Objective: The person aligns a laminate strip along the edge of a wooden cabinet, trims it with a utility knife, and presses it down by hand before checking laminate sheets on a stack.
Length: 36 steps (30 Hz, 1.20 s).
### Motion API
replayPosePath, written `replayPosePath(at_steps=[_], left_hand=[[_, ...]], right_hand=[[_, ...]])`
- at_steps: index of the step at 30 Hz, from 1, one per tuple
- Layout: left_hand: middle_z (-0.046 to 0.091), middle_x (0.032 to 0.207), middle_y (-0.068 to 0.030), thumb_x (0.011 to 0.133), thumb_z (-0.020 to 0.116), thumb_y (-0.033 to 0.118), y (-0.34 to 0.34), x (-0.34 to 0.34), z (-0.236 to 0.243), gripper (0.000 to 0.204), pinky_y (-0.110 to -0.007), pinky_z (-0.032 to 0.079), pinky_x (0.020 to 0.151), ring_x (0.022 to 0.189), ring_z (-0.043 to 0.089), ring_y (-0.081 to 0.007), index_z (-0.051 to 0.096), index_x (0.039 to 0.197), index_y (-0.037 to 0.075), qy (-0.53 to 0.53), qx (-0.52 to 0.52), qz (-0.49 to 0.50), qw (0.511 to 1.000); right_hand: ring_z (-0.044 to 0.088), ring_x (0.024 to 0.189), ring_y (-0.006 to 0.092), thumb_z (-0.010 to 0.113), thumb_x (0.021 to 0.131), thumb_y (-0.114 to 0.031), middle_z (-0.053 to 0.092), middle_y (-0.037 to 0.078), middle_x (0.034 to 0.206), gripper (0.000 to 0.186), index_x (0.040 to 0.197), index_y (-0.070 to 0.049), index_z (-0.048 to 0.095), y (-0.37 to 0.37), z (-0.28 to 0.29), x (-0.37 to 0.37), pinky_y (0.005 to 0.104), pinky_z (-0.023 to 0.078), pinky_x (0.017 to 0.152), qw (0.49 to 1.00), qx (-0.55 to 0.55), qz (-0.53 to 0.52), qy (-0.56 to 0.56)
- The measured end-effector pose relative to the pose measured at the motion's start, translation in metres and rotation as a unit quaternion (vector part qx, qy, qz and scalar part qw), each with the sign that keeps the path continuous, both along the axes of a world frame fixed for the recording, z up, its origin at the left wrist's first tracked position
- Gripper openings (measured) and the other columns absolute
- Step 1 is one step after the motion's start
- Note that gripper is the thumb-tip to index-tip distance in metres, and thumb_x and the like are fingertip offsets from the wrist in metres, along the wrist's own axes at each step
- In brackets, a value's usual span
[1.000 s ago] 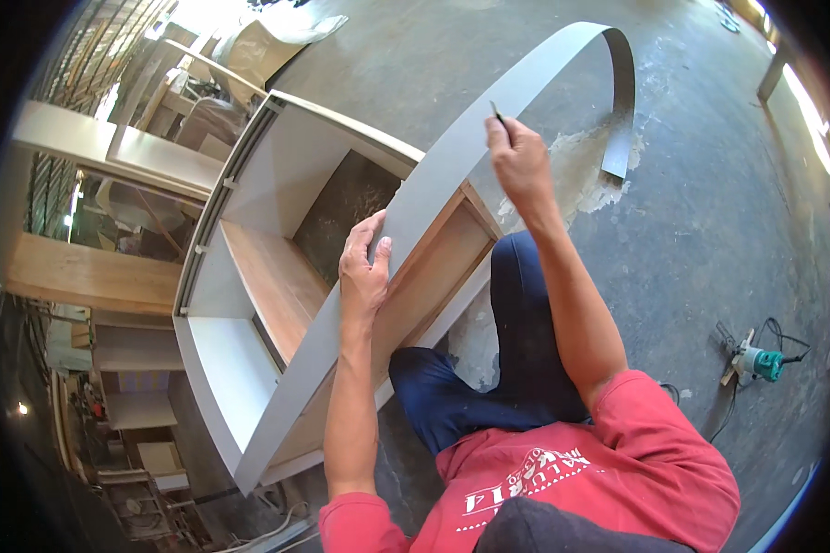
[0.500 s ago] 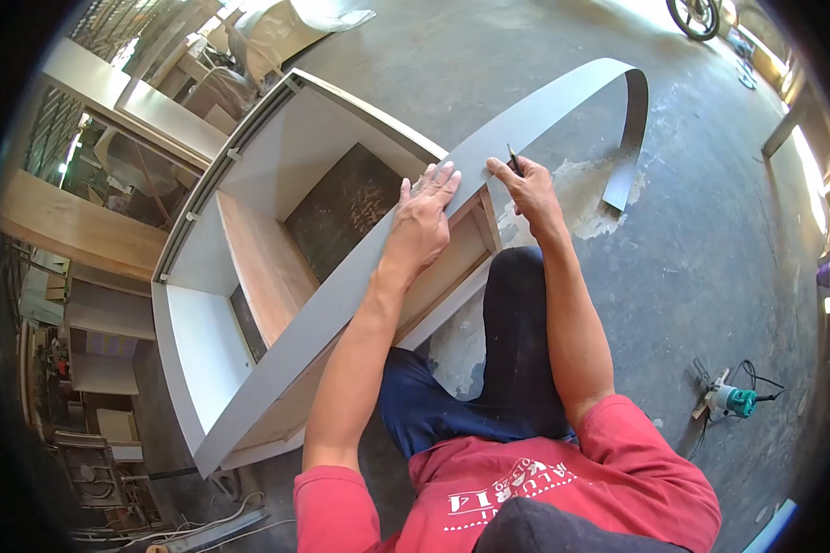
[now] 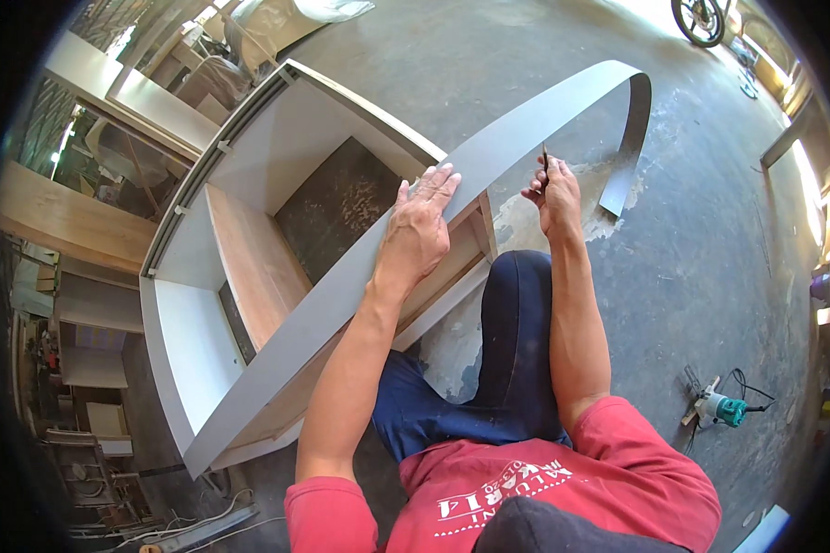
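Note:
A long grey laminate strip (image 3: 346, 286) lies along the near top edge of a white wooden cabinet carcass (image 3: 194, 341). Its free end curls out to the right and bends down to the floor. My left hand (image 3: 418, 226) presses flat on the strip near the cabinet's right corner, fingers stretched out. Just right of that corner, my right hand (image 3: 558, 195) is raised, closed round a slim dark pointed tool (image 3: 545, 166), its tip upward. Whether this tool is a knife or a pencil I cannot make out. Inside the cabinet stands a brown wooden divider (image 3: 254, 263).
On the floor at the right lies a green-and-silver power tool (image 3: 724, 408) with a cord. Boards and shelving (image 3: 92, 327) crowd the left side. A wheel (image 3: 698, 20) shows at the far right. My bent knee (image 3: 518, 276) is close to the cabinet's near side.
My right hand has moved right, away from the strip by the cabinet's corner, and turned the tool more upright. My left hand stays pressed on the strip.

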<state>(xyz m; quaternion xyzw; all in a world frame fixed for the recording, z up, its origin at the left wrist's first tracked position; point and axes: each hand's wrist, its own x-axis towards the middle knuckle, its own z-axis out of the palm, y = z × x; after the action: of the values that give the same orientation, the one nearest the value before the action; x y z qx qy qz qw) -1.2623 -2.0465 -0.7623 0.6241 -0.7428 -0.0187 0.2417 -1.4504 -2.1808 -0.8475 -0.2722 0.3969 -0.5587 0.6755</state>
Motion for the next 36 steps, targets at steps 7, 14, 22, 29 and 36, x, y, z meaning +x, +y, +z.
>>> replayPosePath(at_steps=[7, 14, 22, 29, 36], left_hand=[[0.044, 0.148, -0.0114, 0.079, 0.040, -0.005, -0.003, -0.001, 0.000, 0.060, -0.051, 0.025, 0.116, 0.139, 0.039, -0.0296, 0.050, 0.138, 0.006, -0.019, 0.000, -0.003, 1.000], [0.045, 0.148, -0.0119, 0.079, 0.040, -0.006, -0.001, -0.003, 0.003, 0.060, -0.052, 0.026, 0.116, 0.139, 0.039, -0.0304, 0.051, 0.137, 0.006, -0.011, 0.000, 0.002, 1.000], [0.046, 0.146, -0.0126, 0.079, 0.041, -0.007, 0.000, -0.004, 0.004, 0.060, -0.052, 0.026, 0.116, 0.139, 0.039, -0.0301, 0.051, 0.137, 0.006, -0.007, -0.002, 0.009, 1.000], [0.046, 0.147, -0.0117, 0.079, 0.042, -0.006, -0.001, -0.004, 0.003, 0.061, -0.052, 0.026, 0.116, 0.139, 0.038, -0.0307, 0.051, 0.138, 0.009, -0.006, 0.001, 0.013, 1.000], [0.045, 0.147, -0.0123, 0.078, 0.043, -0.005, -0.001, -0.004, 0.003, 0.064, -0.053, 0.027, 0.115, 0.138, 0.040, -0.0321, 0.053, 0.138, 0.014, -0.021, -0.001, 0.009, 1.000]], right_hand=[[0.059, 0.075, 0.0098, 0.057, 0.097, -0.020, 0.062, 0.000, 0.085, 0.025, 0.114, -0.003, 0.065, 0.003, 0.002, 0.008, 0.0278, 0.052, 0.068, 0.967, -0.089, 0.221, 0.093], [0.063, 0.086, 0.0128, 0.067, 0.086, -0.015, 0.072, 0.005, 0.094, 0.022, 0.103, -0.002, 0.072, 0.000, 0.005, 0.013, 0.0298, 0.048, 0.074, 0.941, -0.149, 0.279, 0.120], [0.061, 0.075, 0.0131, 0.065, 0.083, -0.007, 0.070, 0.006, 0.086, 0.016, 0.095, 0.000, 0.072, -0.006, -0.003, 0.034, 0.0283, 0.046, 0.063, 0.946, -0.155, 0.223, 0.177], [0.054, 0.068, 0.0134, 0.061, 0.083, -0.002, 0.063, 0.005, 0.079, 0.012, 0.092, 0.004, 0.066, -0.005, -0.006, 0.052, 0.0303, 0.045, 0.059, 0.968, -0.156, 0.139, 0.140], [0.056, 0.073, 0.0150, 0.062, 0.084, -0.005, 0.064, 0.007, 0.085, 0.017, 0.100, 0.003, 0.065, -0.003, 0.002, 0.054, 0.0313, 0.046, 0.061, 0.969, -0.141, 0.146, 0.139]])
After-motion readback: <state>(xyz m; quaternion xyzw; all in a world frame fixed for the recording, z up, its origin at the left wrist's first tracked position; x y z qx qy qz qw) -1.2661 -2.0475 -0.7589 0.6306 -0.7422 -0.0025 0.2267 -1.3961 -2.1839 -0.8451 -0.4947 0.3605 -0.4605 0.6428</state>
